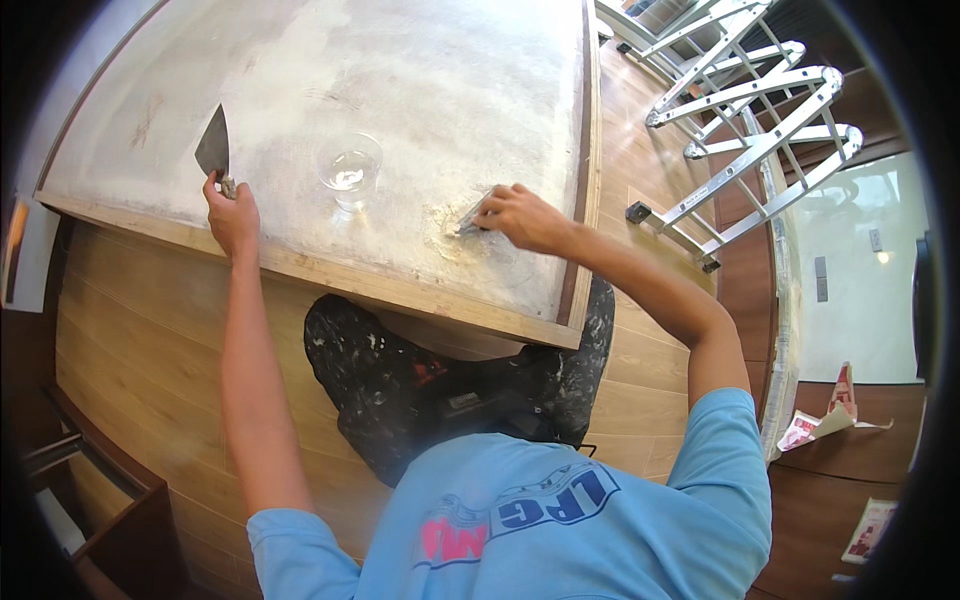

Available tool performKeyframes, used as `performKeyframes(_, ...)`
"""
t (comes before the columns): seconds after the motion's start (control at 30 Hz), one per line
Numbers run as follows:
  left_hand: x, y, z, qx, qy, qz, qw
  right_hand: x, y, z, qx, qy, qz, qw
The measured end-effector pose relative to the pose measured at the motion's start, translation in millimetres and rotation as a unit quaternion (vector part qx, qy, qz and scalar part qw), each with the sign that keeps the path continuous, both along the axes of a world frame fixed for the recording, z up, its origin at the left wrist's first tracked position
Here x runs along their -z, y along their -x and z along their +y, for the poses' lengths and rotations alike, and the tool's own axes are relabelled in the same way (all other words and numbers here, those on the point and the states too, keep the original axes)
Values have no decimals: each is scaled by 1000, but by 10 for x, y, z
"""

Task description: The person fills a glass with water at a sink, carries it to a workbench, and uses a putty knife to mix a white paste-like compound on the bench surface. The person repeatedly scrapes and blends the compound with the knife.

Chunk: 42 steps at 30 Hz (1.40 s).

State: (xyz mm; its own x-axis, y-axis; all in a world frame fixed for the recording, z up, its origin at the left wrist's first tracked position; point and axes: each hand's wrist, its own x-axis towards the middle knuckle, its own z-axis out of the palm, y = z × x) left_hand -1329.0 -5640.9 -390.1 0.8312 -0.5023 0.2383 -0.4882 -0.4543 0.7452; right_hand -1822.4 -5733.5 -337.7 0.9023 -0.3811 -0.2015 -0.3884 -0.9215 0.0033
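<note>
My left hand (234, 218) is closed around the handle of a pointed trowel (213, 147), its metal blade tilted up over the left part of a whitish, smeared board (460, 90). Further right, my right hand (522, 217) grips a scraper (470, 216), mostly covered by the fingers. Its edge meets a patch of crumbly cream-coloured paste (441, 236) on the board, near the right front corner. Between the two hands stands a clear round cup (350, 168); whether it holds anything is hard to tell.
Wooden trim (400, 292) edges the board near my knees. A folded aluminium ladder (760, 150) rests on the wood floor (640, 370) at the right. Crumpled printed paper (830, 415) lies at the far right, and a dark wooden frame (110, 490) stands at lower left.
</note>
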Motion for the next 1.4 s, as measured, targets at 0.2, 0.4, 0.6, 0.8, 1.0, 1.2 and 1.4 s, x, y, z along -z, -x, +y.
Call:
performKeyframes(0.2, 189, -102, -39, -1, 78, -3, 997, 184, -168, -17, 2, 51, -80, 995)
performKeyframes(0.4, 129, -123, 50, 0, 235, 79, 969, 35, 269, 282, -34, 49, -3, 998)
performKeyframes(0.6, -707, 512, 762, 214, 333, 187, 899, -348, 384, 71, 155, -101, -212, 960)
performKeyframes(0.8, -1250, 1833, 1591, 388, 36, 279, 878, -219, 389, 7, 384, -331, -336, 794)
performKeyframes(1.0, -1021, 2531, 1596, 468, -110, 214, 850, 260, 233, 405, 473, -497, -580, 439)
performKeyframes(1.2, -878, 2713, 1490, 475, -96, 113, 868, 275, 17, 782, 444, -345, -717, 413)
performKeyframes(1.4, -965, 2830, 1321, 464, -127, 104, 871, 175, -220, 1196, 410, -220, -726, 506)
